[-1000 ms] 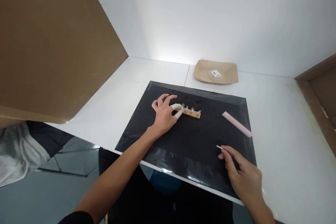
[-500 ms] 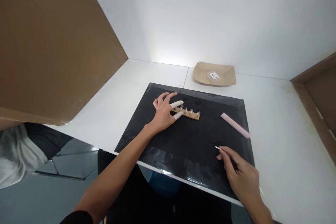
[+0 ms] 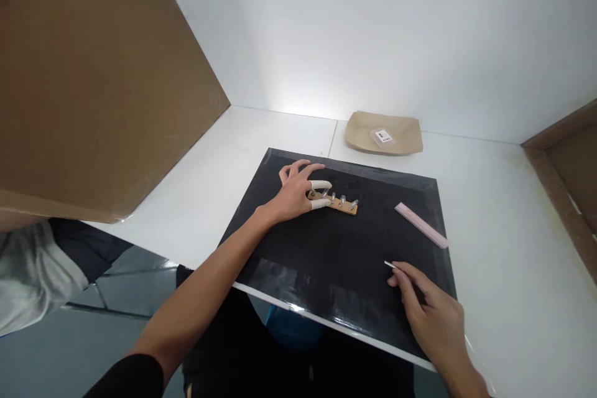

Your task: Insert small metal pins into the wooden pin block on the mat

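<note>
Tan wooden strip (image 3: 344,204) studded with upright metal pins, left hand (image 3: 295,191) fingers pinching its end, right hand (image 3: 431,314) fingers clamping thin tweezers (image 3: 390,264)

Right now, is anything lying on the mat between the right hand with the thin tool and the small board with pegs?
Nothing visible: only bare black mat lies between the right hand and the board. The pink strip lies off to the right.

My bare hands: 2 | black rectangular mat (image 3: 336,249): 1 | small tan wooden strip (image 3: 342,205) with metal pegs: 1 | flat pink bar (image 3: 420,225), at 3 o'clock: 1 | brown paper tray (image 3: 359,134), at 12 o'clock: 1
</note>
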`<move>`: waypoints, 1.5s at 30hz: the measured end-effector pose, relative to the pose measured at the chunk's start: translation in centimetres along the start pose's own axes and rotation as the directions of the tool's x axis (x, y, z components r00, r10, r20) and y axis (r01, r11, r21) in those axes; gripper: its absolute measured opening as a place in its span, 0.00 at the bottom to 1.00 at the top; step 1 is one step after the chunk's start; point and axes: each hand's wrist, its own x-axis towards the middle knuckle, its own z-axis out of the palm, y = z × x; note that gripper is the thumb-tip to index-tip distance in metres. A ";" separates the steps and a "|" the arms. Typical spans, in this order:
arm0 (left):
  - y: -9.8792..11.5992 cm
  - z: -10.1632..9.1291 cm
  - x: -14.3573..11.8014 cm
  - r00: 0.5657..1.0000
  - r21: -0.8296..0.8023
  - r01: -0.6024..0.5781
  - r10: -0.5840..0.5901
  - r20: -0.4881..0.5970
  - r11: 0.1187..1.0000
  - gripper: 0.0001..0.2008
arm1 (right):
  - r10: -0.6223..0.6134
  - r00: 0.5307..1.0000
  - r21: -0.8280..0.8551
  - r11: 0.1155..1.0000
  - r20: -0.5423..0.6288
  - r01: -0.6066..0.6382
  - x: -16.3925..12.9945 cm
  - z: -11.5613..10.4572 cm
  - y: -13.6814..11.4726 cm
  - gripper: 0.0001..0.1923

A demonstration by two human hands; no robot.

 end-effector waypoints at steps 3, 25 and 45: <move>0.0 -0.1 0.1 1.000 0.003 0.002 -0.002 -0.003 1.000 0.12 | -0.002 1.000 -0.007 1.000 -0.001 0.002 0.0 -0.1 0.1 0.25; -0.9 -0.5 -2.4 0.977 -0.060 0.156 -0.162 -0.135 0.986 0.14 | -0.036 0.999 0.012 0.999 -0.006 0.036 0.0 -0.1 0.0 0.24; -0.3 -0.4 -1.9 0.981 -0.158 0.171 -0.183 -0.063 0.972 0.09 | -0.061 0.998 -0.022 0.998 0.008 0.061 -0.1 -0.2 0.1 0.22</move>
